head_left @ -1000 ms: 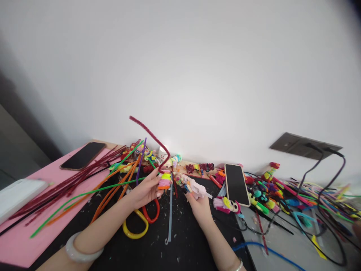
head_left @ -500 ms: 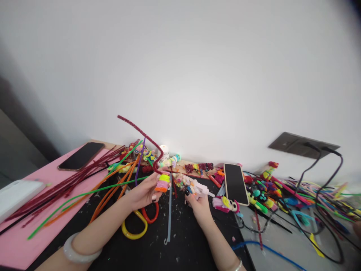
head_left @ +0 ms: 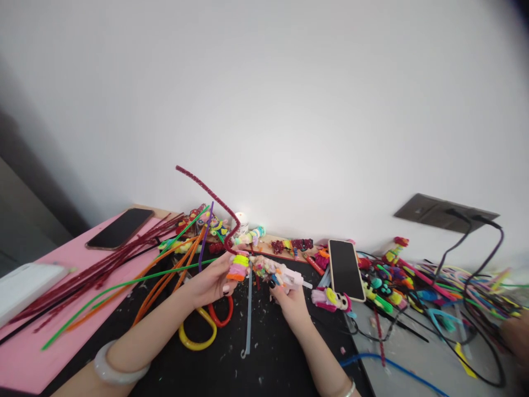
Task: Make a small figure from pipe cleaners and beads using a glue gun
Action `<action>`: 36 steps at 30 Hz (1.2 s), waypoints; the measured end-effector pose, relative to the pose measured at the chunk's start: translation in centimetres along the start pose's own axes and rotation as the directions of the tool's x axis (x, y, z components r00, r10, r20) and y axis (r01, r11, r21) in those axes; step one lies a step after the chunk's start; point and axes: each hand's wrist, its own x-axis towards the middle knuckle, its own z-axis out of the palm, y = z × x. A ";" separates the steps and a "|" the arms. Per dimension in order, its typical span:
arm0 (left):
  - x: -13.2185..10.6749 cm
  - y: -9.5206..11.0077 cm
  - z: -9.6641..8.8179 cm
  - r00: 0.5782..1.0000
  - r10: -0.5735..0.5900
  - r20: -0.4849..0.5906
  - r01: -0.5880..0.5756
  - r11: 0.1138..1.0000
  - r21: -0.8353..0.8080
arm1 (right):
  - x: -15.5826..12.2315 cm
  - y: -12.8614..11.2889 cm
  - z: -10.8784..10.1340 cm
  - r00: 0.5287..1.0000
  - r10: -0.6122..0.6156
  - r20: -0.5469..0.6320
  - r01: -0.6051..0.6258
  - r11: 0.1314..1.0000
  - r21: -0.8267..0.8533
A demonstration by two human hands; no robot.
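Observation:
My left hand [head_left: 212,282] is closed on a small stack of coiled pipe cleaners [head_left: 238,267] in yellow, pink and orange. A long dark red pipe cleaner [head_left: 209,194] rises from that stack and bends up to the left. My right hand [head_left: 289,298] is closed around a pale pink glue gun [head_left: 285,275] covered in coloured bits. The gun's nose points left and sits right beside the stack. Both hands hover over the black mat [head_left: 264,353].
Scissors with yellow and red handles [head_left: 203,330] lie under my left wrist. Loose pipe cleaners [head_left: 124,275] spread left over a pink board [head_left: 25,353] with a phone [head_left: 119,227]. A second phone [head_left: 346,269], cables [head_left: 471,309] and craft scraps crowd the right. Another person's hand [head_left: 516,336] shows at the right edge.
Both hands drifted slightly left and closer together, and the red pipe cleaner's free end swung left. The glue gun's nose now sits closer to the coiled stack.

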 end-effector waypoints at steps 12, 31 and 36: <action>0.0 0.3 -0.4 0.999 -0.023 -0.027 0.022 1.000 -0.009 | 0.2 -0.6 0.0 1.000 0.006 0.027 -0.010 0.989 0.149; -0.1 0.4 -0.4 1.000 -0.025 -0.009 0.024 0.999 -0.033 | 0.1 0.9 -0.1 1.000 -0.012 -0.005 0.012 1.000 0.023; -0.3 0.9 0.1 0.999 -0.029 0.014 0.029 0.999 -0.046 | 0.2 0.4 -0.6 1.000 -0.028 0.004 0.028 0.998 -0.051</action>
